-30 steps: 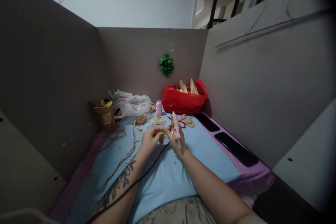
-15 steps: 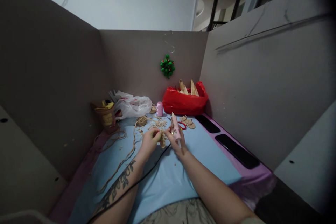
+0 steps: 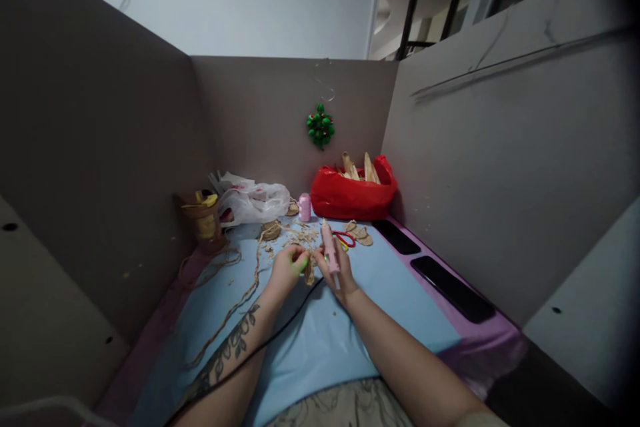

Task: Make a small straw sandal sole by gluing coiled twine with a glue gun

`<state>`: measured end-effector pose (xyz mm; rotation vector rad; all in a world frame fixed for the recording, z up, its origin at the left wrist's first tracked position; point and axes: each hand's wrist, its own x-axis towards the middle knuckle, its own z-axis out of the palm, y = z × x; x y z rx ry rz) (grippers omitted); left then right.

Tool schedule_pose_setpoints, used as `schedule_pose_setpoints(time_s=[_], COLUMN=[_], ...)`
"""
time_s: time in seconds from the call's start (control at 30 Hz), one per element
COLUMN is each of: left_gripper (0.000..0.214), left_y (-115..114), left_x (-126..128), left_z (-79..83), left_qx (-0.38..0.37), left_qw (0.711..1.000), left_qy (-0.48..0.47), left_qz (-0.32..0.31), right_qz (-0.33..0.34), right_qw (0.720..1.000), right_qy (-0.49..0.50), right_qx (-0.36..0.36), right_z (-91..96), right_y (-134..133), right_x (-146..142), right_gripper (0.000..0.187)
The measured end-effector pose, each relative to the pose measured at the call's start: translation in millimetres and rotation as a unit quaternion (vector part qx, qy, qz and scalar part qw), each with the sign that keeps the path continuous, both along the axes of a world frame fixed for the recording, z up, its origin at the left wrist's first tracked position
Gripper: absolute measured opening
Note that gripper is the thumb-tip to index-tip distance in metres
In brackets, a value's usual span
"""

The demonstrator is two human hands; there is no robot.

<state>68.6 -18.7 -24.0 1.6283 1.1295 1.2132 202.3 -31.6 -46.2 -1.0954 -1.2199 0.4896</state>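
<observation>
My left hand (image 3: 285, 272) is closed in a pinch on a small braided straw piece (image 3: 309, 273), which hangs down between my two hands. A pink glue gun (image 3: 330, 250) is held in my right hand (image 3: 347, 282), its nozzle pointing up and away from me. My right fingertips also reach the straw piece; whether they grip it I cannot tell. From the gun a black cord (image 3: 287, 325) runs down across my left forearm. Just beyond my hands lie loose straw scraps (image 3: 303, 235) and red-handled scissors (image 3: 345, 238), partly hidden by the gun.
On the blue cloth (image 3: 400, 310) lie a long braided cord (image 3: 243, 297), a coil (image 3: 271, 231) and flat woven soles (image 3: 361, 233). Behind stand a pot (image 3: 204, 223), a white plastic bag (image 3: 263, 201), a pink can (image 3: 305, 207) and a red bag (image 3: 350, 197). Two phones (image 3: 453, 288) lie right.
The glue gun has tilted, its nozzle swinging slightly left toward the straw piece. The straw piece has turned and hangs slightly lower. Both hands stay nearly in place.
</observation>
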Motion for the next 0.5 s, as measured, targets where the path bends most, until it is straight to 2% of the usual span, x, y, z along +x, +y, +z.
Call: schedule_pose_setpoints(time_s=[0.3,0.5], left_gripper=[0.02,0.018], left_y=[1.5,2.4], left_x=[0.5,-0.3], left_z=[-4.9,-6.1], left_qx=[0.012,0.009], left_qw=[1.0,1.0], left_qy=[0.019,0.017], left_qz=[0.003,0.004], right_qz=[-0.027,0.005], right_qw=[0.997,0.998], right_qy=[-0.069,-0.06], right_qx=[-0.002,0.002], right_z=[-1.5,-2.4], right_y=[0.6,-0.3], right_x=[-0.8,1.2], right_gripper=[0.02,0.018])
